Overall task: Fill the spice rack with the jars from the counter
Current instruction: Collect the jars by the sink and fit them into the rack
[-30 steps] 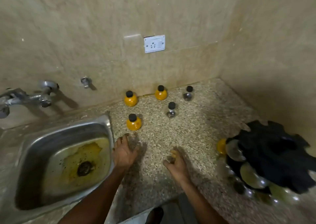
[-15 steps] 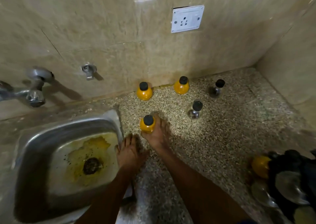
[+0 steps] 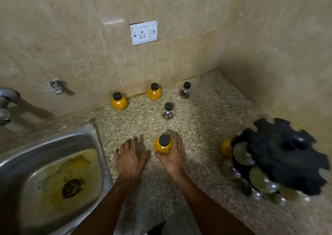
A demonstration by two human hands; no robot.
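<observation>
- Fingers [image 3: 177,146] of the right hand [image 3: 171,158] curl up around a yellow-filled jar [image 3: 162,146] with a black cap, thumb on the jar's left side, the other fingers behind its right side; the jar stands upright in the grasp, just right of the frame's centre, low over the counter [image 3: 206,119].
- Left hand [image 3: 128,158] lies just left of the right one, fingers straight and close together, pointing toward the top of the frame, flat on or just above the speckled stone; it holds nothing and does not touch the jar.
- Both forearms run down to the bottom edge of the frame.
- Clear jar [image 3: 168,111] with a black cap stands upright above the held jar, near the middle of the frame.
- Along the foot of the back wall stand three more capped jars, well apart: a yellow jar on the left [image 3: 119,102], a second yellow jar [image 3: 154,92] to its right, and a second clear jar [image 3: 185,90] furthest right.
- Spice rack [image 3: 280,155], a black carousel with a notched top, sits at the right edge of the frame; rounded jars ring its lower tier, blurred, with one yellow jar in the rack [image 3: 226,147] on its left side.
- Steel sink [image 3: 100,150], its basin stained yellow around the drain, fills the lower left.
- Taps [image 3: 7,105] sit at the left edge, and a white socket plate [image 3: 143,32] is mounted on the wall, upper centre.
</observation>
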